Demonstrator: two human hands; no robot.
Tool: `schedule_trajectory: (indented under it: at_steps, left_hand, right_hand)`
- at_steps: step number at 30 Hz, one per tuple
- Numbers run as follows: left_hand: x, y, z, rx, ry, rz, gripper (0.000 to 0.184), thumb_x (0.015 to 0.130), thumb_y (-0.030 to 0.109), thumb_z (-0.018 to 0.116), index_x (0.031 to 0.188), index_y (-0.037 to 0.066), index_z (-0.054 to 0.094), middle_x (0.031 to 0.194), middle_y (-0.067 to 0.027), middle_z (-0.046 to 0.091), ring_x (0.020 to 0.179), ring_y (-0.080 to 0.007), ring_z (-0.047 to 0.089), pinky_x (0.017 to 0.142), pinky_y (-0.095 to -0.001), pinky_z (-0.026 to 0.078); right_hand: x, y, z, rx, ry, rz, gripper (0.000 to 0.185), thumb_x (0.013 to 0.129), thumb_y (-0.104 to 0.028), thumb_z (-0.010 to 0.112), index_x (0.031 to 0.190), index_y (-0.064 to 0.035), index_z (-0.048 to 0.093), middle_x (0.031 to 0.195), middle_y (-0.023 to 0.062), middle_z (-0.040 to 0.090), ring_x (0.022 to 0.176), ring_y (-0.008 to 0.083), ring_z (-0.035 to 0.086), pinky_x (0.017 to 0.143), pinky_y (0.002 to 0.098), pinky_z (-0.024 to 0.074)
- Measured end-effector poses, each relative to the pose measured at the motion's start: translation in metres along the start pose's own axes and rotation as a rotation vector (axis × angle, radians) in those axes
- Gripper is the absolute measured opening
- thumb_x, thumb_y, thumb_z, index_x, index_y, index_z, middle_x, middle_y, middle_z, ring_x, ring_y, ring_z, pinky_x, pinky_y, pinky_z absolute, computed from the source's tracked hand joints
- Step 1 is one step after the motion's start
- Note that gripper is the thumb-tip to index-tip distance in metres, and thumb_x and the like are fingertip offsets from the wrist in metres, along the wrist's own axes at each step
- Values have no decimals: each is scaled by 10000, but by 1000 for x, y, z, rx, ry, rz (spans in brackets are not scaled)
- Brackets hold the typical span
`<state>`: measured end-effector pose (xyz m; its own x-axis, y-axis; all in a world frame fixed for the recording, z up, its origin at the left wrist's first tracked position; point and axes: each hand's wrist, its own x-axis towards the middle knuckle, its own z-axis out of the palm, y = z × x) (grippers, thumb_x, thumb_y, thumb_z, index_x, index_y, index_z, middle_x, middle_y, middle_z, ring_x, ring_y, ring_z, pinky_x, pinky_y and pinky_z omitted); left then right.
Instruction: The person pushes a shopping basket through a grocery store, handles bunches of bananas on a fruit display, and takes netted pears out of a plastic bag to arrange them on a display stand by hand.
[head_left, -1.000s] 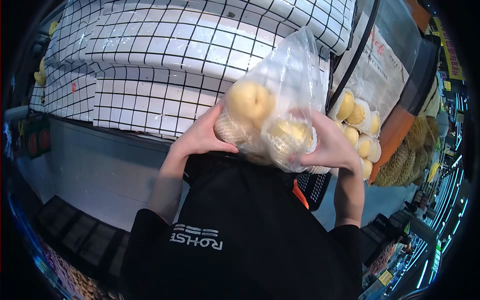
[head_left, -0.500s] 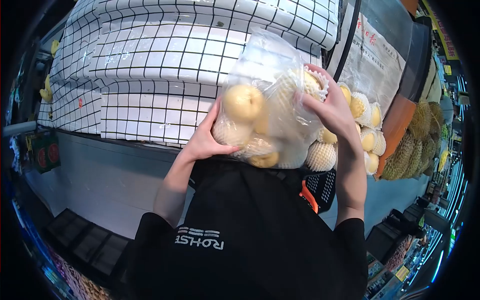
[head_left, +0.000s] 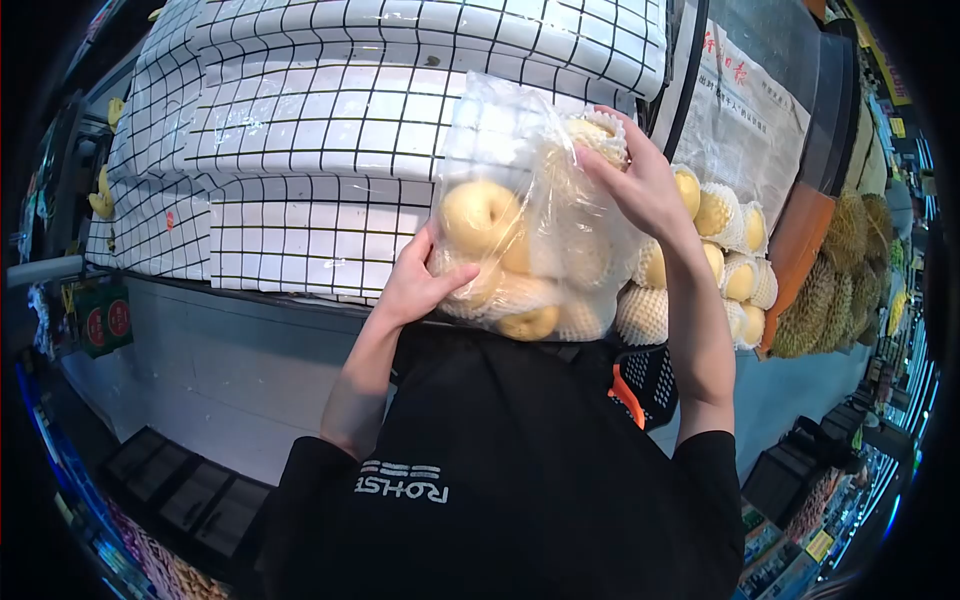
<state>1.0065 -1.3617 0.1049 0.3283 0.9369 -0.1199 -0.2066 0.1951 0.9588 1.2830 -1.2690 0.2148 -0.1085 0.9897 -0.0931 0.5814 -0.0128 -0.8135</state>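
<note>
In front of my body is a clear plastic bag with several round yellow pears in it, some wrapped in white foam nets. My left hand is closed on the bag's lower left side, thumb lying across the front. A pear in a foam net sits in my right hand, at the bag's upper right edge. The fingers curl behind that pear and are partly hidden. Whether this pear is inside the bag or outside it, I cannot tell.
Netted pears are piled on the stand to the right, beside spiky durians. A stepped shelf under a white checked cloth fills the back left. A black basket with an orange handle is below the bag.
My right hand has moved up and left with the netted pear. The bag has shifted slightly, and my left hand keeps its hold on it a little lower.
</note>
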Motion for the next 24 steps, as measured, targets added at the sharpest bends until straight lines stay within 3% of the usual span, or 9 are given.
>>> schedule_trajectory:
  at_steps: [4,9,11,13,15,18,20,24]
  left_hand:
    - [9,3,5,-120,59,-57,688,814,101,797,1382,-43,437,1303,-101,564,1213,-173,526,1059,-329,403]
    - [10,-4,4,-94,42,34,645,803,78,803,1350,-31,478,1265,-83,596,1174,-168,556,1044,-341,426]
    - [10,-6,2,-40,36,64,634,796,88,813,1334,-30,501,1239,-79,613,1162,-163,565,1036,-336,435]
    - [13,-3,1,-105,38,16,628,794,94,816,1328,-28,510,1227,-78,620,1152,-160,571,1028,-333,441]
    - [17,2,2,-175,36,-32,622,792,100,819,1323,-26,518,1216,-76,627,1143,-156,576,1019,-329,448]
    - [21,4,4,-93,13,-51,643,788,127,829,1326,-22,511,1210,-77,629,1128,-156,584,1003,-325,459]
    - [22,1,6,-3,50,-23,664,785,155,833,1330,-22,498,1213,-88,623,1128,-163,583,1003,-325,456]
    - [20,5,11,25,81,-5,663,791,164,822,1332,-24,488,1236,-100,606,1144,-170,572,1010,-327,448]
  right_hand:
    - [6,-3,0,87,-18,38,762,832,-405,736,1396,27,459,1160,192,664,1071,232,642,925,333,488]
    - [14,-9,18,-49,55,-199,667,850,-344,721,1355,33,502,1206,221,644,1066,278,647,906,348,492]
    - [20,-17,20,-65,83,-239,628,850,-353,723,1312,33,543,1177,234,654,1077,313,650,909,363,497]
    - [23,-35,15,-99,140,-106,607,850,-369,727,1284,27,571,1134,235,670,1093,322,650,928,368,498]
    - [32,-23,17,-128,195,-199,591,846,-388,733,1248,24,599,1103,235,679,1050,328,665,920,376,504]
    - [33,-17,15,-101,152,-238,655,836,-423,729,1291,20,569,1175,235,655,1106,342,636,946,382,488]
    - [26,-16,14,-180,-72,-203,752,809,-356,784,1395,3,479,1228,192,640,1107,233,621,955,332,472]
    - [12,-21,2,-207,-186,-173,908,751,-288,802,1485,-12,345,1382,222,524,1241,265,537,1035,345,416]
